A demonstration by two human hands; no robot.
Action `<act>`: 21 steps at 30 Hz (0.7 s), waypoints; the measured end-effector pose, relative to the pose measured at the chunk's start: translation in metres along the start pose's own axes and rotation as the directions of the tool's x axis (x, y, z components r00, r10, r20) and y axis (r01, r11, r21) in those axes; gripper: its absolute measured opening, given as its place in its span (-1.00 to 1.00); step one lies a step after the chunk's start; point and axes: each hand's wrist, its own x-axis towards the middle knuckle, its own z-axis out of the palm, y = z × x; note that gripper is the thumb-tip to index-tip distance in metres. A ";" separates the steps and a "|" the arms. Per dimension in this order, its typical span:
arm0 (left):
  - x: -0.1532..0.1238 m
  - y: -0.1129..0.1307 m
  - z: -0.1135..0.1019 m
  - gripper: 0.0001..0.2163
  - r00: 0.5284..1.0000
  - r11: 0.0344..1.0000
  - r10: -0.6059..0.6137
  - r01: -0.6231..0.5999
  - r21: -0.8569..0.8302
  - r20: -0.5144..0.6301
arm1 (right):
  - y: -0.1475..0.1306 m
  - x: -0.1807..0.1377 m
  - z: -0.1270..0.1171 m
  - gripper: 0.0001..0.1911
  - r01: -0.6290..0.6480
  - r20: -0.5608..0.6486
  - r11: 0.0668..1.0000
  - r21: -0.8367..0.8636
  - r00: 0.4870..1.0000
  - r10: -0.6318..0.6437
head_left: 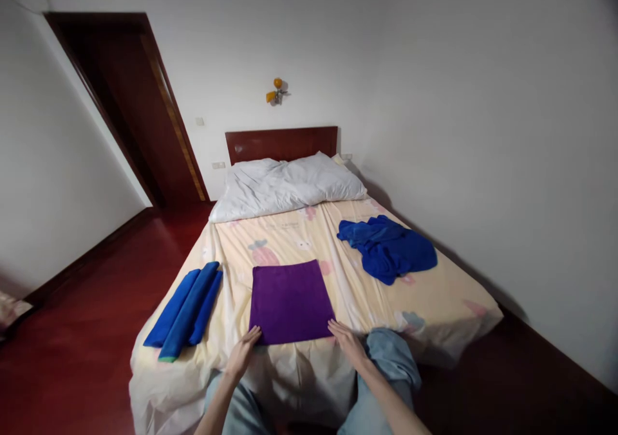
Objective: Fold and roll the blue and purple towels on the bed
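The left hand (246,343) lay at the near left corner of the purple cloth (292,301), and the right hand (344,338) at the near right corner. Both hands were unclenched, with fingers extended over the fabric; whether a thumb passed beneath either corner could not be determined. The purple cloth lay flat and roughly square at the foot of the bed (233,293), its near edge close to the drop of the bedsheet. The person's knees (393,358) stood against or just before that end; contact could not be confirmed.

Potential faults, by judgement: an uneven pull by the two hands could skew the purple cloth or raise creases. Excess pull toward the body could draw its near edge over the foot of the bed. Drag on the loosely wrinkled bedsheet could shift both layers together.

To the left, blue rolls (188,313) lay side by side near the bed's edge; a knock from the left forearm could send one to the floor (72,332). To the right, well apart, lay a crumpled blue cloth (391,251). Beyond were white bedding (290,187) and the headboard (280,144).
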 end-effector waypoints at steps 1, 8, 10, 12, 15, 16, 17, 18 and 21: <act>-0.001 0.001 0.005 -0.37 0.998 0.995 -0.061 0.059 -0.083 -0.028 | -0.003 -0.003 0.002 -0.30 -0.024 -0.045 1.000 0.016 0.999 0.024; 0.009 0.018 0.005 -0.48 0.938 0.855 -0.312 0.206 -0.477 -0.154 | -0.011 -0.003 -0.004 -0.47 -0.147 -0.224 0.967 0.207 0.955 0.193; 0.013 0.020 0.001 -0.50 0.925 0.836 -0.352 0.242 -0.493 -0.143 | -0.009 -0.001 -0.004 -0.50 -0.185 -0.227 0.941 0.283 0.941 0.253; 0.016 0.020 -0.001 -0.52 0.918 0.826 -0.375 0.267 -0.496 -0.131 | -0.008 0.000 -0.004 -0.51 -0.230 -0.223 0.906 0.355 0.921 0.321; 0.020 0.018 -0.005 -0.56 0.906 0.809 -0.408 0.304 -0.503 -0.109 | -0.008 0.005 -0.005 -0.52 -0.309 -0.215 0.854 0.419 0.880 0.424; 0.021 0.016 -0.006 -0.58 0.899 0.798 -0.426 0.321 -0.510 -0.101 | -0.009 0.007 -0.006 -0.54 -0.332 -0.219 0.841 0.428 0.865 0.452; 0.022 0.015 -0.006 -0.61 0.890 0.786 -0.445 0.336 -0.519 -0.097 | -0.009 0.010 -0.007 -0.57 -0.348 -0.225 0.832 0.433 0.851 0.474; 0.024 0.014 -0.007 -0.63 0.880 0.771 -0.464 0.348 -0.532 -0.096 | -0.009 0.013 -0.008 -0.60 -0.361 -0.237 0.823 0.438 0.837 0.493; 0.030 0.013 -0.010 -0.63 0.846 0.725 -0.521 0.368 -0.582 -0.114 | -0.009 0.024 -0.009 -0.66 -0.376 -0.277 0.786 0.492 0.788 0.550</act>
